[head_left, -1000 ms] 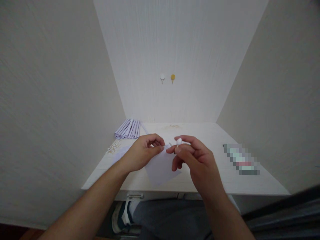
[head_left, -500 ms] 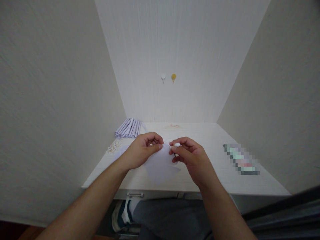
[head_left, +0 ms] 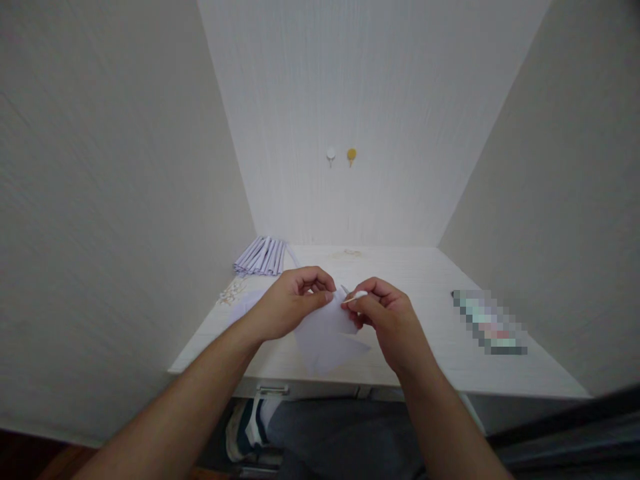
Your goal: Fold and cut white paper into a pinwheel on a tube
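Over the bench [head_left: 455, 360], the left hand [head_left: 287, 307] pinches the paper sheet [head_left: 325, 337] at its upper edge. The right hand [head_left: 385, 312], grip pinched around a white-tipped stick [head_left: 359, 295], adjoins it. Paper tubes [head_left: 261, 257] lie beyond, leftward.

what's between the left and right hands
In the head view, part of the white sheet and a small grey tip near the right hand lie there.

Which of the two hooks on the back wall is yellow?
The right-hand wall hook: its disc is golden yellow, whereas the left-hand wall hook is white.
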{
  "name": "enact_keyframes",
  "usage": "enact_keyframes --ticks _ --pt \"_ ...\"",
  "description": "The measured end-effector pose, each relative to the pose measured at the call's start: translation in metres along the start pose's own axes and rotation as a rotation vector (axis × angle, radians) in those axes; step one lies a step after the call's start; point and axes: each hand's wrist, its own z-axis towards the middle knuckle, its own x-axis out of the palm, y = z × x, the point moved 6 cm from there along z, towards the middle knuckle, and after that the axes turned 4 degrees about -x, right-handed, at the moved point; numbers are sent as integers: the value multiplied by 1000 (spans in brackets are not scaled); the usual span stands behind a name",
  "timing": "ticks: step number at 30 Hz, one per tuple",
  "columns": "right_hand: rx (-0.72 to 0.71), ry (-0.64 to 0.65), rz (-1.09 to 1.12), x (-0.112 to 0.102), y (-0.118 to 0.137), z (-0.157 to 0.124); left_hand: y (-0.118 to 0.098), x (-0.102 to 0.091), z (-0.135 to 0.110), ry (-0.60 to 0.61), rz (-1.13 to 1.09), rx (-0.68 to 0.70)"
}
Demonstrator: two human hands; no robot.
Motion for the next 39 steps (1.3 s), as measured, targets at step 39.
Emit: enact_keyframes --ticks 39 --pt "145 106 435 19 -12 -3 -1 17 -5 174 -280 -154"
